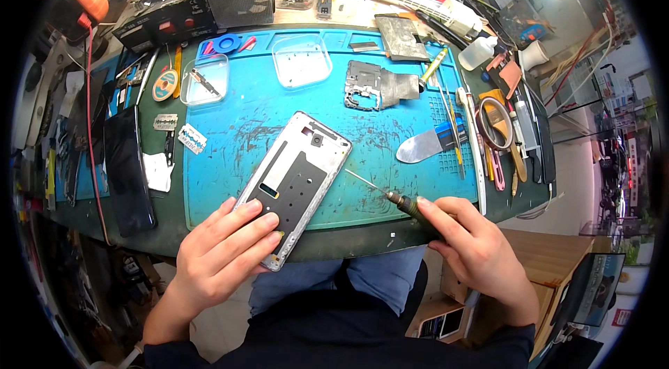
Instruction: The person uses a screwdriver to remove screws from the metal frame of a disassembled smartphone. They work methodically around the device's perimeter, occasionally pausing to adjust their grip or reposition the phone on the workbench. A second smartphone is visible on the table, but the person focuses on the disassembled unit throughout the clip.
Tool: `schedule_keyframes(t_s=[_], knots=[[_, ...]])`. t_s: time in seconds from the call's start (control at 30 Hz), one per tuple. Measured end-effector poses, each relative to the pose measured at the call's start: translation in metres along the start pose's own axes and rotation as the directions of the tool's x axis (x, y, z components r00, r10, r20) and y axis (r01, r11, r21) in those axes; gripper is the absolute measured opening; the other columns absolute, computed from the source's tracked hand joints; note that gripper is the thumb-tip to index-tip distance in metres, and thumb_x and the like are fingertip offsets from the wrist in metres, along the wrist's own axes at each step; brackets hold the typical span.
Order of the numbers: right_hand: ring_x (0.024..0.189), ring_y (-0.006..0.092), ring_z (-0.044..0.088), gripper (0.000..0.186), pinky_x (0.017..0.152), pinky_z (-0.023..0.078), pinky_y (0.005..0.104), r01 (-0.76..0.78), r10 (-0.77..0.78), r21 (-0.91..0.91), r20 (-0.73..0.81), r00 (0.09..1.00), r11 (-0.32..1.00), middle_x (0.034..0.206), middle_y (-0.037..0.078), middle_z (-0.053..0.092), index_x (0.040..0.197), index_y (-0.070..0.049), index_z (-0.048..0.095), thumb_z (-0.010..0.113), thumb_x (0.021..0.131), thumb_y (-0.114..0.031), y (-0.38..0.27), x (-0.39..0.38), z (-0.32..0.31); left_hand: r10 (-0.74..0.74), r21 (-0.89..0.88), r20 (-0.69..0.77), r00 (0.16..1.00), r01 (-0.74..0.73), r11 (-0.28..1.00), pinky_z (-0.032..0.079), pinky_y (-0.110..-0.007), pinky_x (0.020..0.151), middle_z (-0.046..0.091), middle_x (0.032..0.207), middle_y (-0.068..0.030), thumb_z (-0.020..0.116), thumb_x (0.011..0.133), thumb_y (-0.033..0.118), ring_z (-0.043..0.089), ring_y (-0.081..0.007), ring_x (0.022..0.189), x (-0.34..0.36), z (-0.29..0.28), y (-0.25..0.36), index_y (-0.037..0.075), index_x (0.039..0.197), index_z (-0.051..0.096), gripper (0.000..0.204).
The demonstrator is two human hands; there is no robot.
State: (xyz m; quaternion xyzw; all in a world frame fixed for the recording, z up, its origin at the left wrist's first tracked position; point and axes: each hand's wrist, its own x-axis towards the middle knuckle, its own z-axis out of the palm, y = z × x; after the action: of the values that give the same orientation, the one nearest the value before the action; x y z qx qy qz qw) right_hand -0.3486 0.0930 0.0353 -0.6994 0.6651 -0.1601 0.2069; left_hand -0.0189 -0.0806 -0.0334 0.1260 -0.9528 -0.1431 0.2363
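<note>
My left hand grips the lower left part of an opened phone frame, fingers lying across its inner face and thumb side out of sight. The frame is silver with a black panel and a round camera part near its top, tilted to the right on the blue mat. In my right hand is a screwdriver with a dark green handle, held between thumb and fingers. Its thin metal shaft points up and left, and the tip is just right of the frame, apart from it.
Two clear plastic boxes hold small parts. A phone circuit assembly and a broad metal spatula lie on the mat. Razor blades and a dark phone screen are at left. Tweezers and rolled tape sit at right.
</note>
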Motion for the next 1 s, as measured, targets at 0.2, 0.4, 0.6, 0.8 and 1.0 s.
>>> schedule_keyframes(t_s=[0.2, 0.4, 0.6, 0.8, 1.0], knots=[[0.103, 0.0344, 0.071, 0.070, 0.085, 0.061, 0.0425, 0.011, -0.011, -0.005, -0.116, 0.993, 1.000, 0.123, 0.015, 0.068, 0.147, -0.007, 0.062, 0.080, 0.081, 0.006, 0.004, 0.007, 0.002, 0.022, 0.027, -0.017, 1.000, -0.021, 0.999, 0.058, -0.053, 0.107, 0.077, 0.125, -0.0137, 0.070, 0.101, 0.032, 0.071, -0.0340, 0.125, -0.002, 0.002, -0.001, 0.003, 0.115, 0.079, 0.034], [0.102, 0.0322, 0.072, 0.064, 0.083, 0.062, 0.0408, 0.016, -0.024, -0.065, -0.119, 0.993, 0.998, 0.123, 0.013, 0.070, 0.142, -0.007, 0.066, 0.080, 0.080, 0.005, 0.006, 0.010, 0.006, 0.040, 0.054, -0.021, 0.999, -0.039, 0.998, 0.059, -0.053, 0.105, 0.078, 0.123, -0.0144, 0.067, 0.105, 0.031, 0.072, -0.0342, 0.122, -0.003, 0.004, -0.002, 0.003, 0.114, 0.079, 0.032], [0.100, 0.0304, 0.072, 0.064, 0.081, 0.061, 0.0396, 0.015, -0.025, -0.079, -0.123, 0.992, 0.997, 0.123, 0.012, 0.070, 0.142, -0.007, 0.067, 0.079, 0.081, 0.005, 0.006, 0.010, 0.008, 0.027, 0.050, -0.015, 1.000, -0.026, 0.998, 0.059, -0.053, 0.106, 0.078, 0.123, -0.0149, 0.066, 0.105, 0.031, 0.073, -0.0347, 0.122, -0.004, 0.004, -0.001, 0.003, 0.114, 0.079, 0.032], [0.098, 0.0292, 0.072, 0.064, 0.079, 0.061, 0.0384, 0.032, -0.045, -0.097, -0.138, 0.989, 0.995, 0.122, 0.011, 0.070, 0.141, -0.007, 0.068, 0.079, 0.080, 0.005, 0.007, 0.010, 0.011, 0.023, 0.053, -0.009, 1.000, -0.022, 0.998, 0.059, -0.054, 0.106, 0.078, 0.124, -0.0153, 0.066, 0.106, 0.032, 0.072, -0.0356, 0.124, -0.004, 0.003, 0.000, 0.002, 0.115, 0.079, 0.033], [0.096, 0.0286, 0.072, 0.063, 0.079, 0.061, 0.0384, 0.036, -0.051, -0.110, -0.132, 0.990, 0.993, 0.122, 0.011, 0.070, 0.141, -0.007, 0.068, 0.079, 0.080, 0.004, 0.007, 0.009, 0.010, 0.023, 0.053, -0.006, 1.000, -0.023, 0.998, 0.059, -0.054, 0.106, 0.077, 0.125, -0.0160, 0.065, 0.106, 0.032, 0.071, -0.0364, 0.125, -0.004, 0.004, 0.000, 0.002, 0.116, 0.078, 0.035]])
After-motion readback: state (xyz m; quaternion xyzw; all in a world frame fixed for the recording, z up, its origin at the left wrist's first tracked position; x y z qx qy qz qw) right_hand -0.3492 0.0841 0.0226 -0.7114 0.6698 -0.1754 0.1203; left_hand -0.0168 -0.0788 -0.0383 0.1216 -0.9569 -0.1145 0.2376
